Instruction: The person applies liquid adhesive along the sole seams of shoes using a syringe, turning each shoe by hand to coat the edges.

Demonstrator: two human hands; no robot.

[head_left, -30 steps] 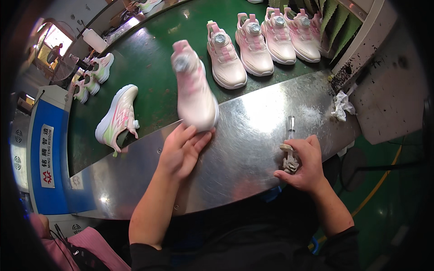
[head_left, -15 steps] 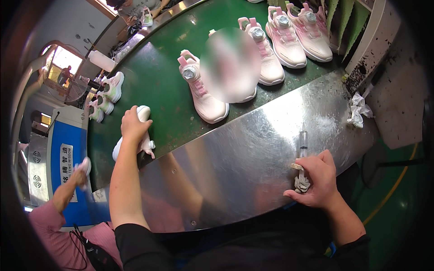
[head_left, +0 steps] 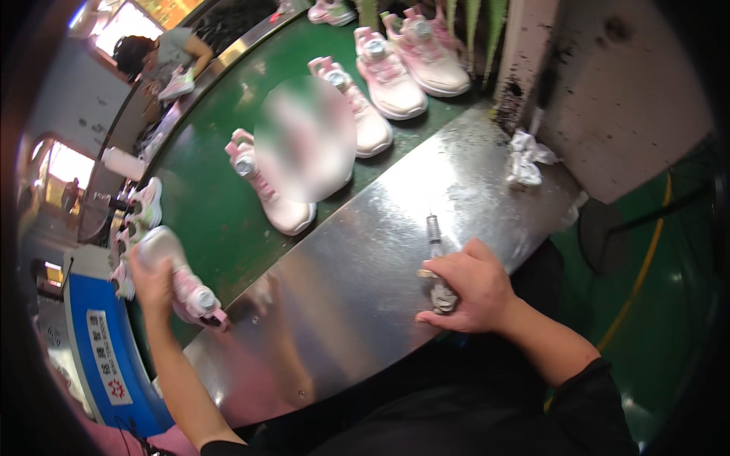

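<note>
Left hand (head_left: 154, 287) gripping one pink-and-white sneaker (head_left: 187, 283) at the green tabletop's (head_left: 217, 201) left end, right hand (head_left: 477, 290), well apart, closed round one syringe (head_left: 434, 234), at least four standing sneakers (head_left: 370, 128) beyond (a blurred patch interrupts them), one crumpled white wad (head_left: 526, 161).

1 white label (head_left: 109, 357) with 2 rows of dark lettering (head_left: 99, 340) and a red emblem (head_left: 115, 391) stands on the blue panel (head_left: 143, 387); dark lines on the syringe (head_left: 434, 234) may be graduations.
</note>
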